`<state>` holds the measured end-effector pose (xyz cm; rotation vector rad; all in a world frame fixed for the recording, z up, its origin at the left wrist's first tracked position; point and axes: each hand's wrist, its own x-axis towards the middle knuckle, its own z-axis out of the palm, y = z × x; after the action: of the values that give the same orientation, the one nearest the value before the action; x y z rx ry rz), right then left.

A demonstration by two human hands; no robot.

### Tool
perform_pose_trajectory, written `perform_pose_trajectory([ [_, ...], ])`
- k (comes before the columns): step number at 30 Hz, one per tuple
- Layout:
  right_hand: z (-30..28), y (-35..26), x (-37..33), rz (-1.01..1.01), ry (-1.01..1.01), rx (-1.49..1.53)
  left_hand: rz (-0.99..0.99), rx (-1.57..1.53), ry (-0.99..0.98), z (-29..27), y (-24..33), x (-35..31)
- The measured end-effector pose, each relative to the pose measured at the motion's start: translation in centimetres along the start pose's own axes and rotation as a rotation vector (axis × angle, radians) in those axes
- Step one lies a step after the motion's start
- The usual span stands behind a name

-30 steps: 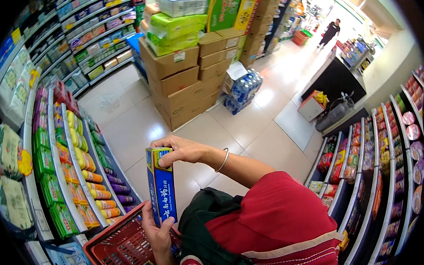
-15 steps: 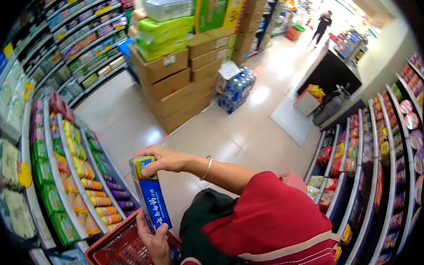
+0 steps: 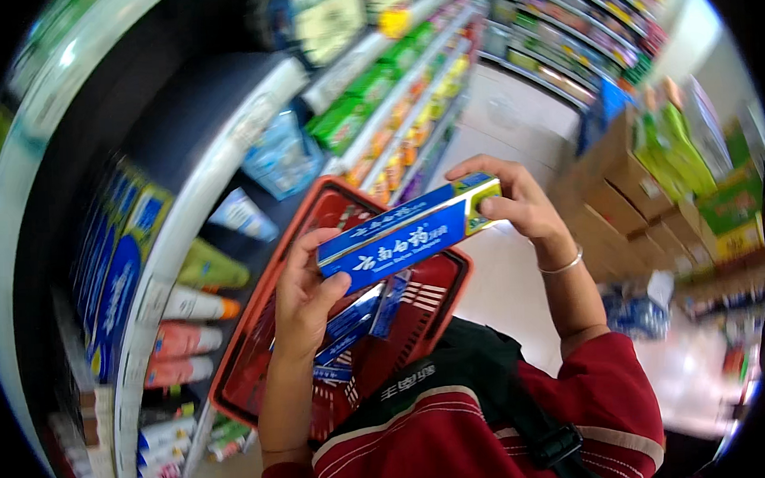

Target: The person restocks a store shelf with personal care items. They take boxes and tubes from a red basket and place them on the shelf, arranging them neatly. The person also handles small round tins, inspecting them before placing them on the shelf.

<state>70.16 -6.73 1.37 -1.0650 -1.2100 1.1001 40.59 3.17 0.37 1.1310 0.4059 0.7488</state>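
Note:
A long blue toothpaste box with a yellow-green end is held level between my two hands, above a red plastic basket. My left hand grips its left end, thumb on the front face. My right hand, with a silver bangle on the wrist, is closed round the yellow-green end, fingers over the top. Inside the basket lie several smaller blue boxes, partly covered by the held box and my left arm.
Close on the left, a shelf holds upright blue boxes and several tubes. Green packs fill the shelves beyond. Stacked cartons stand on the right, near wrapped bottles. Further shelving is at the back.
My view has swung left toward the near shelf and basket. The toothpaste box has turned from upright to nearly level, its long printed side now facing me. Both hands still hold it.

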Motion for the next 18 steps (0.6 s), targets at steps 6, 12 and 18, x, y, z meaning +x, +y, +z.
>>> perform_pose_trajectory([
  [6,4.2,-4.4,7.2,-0.054,-0.321,-0.044,0.234,0.331,0.180,-1.0,8.1,-5.9],
  [12,12.7,-10.2,15.7,-0.341,-0.491,-0.133,0.423,0.722,0.492,-1.3,18.6,-9.8],
  [18,21.2,-11.2,27.1,-0.445,-0.493,-0.409,0.322,1.053,0.769,-9.1,25.0,-8.5],
])
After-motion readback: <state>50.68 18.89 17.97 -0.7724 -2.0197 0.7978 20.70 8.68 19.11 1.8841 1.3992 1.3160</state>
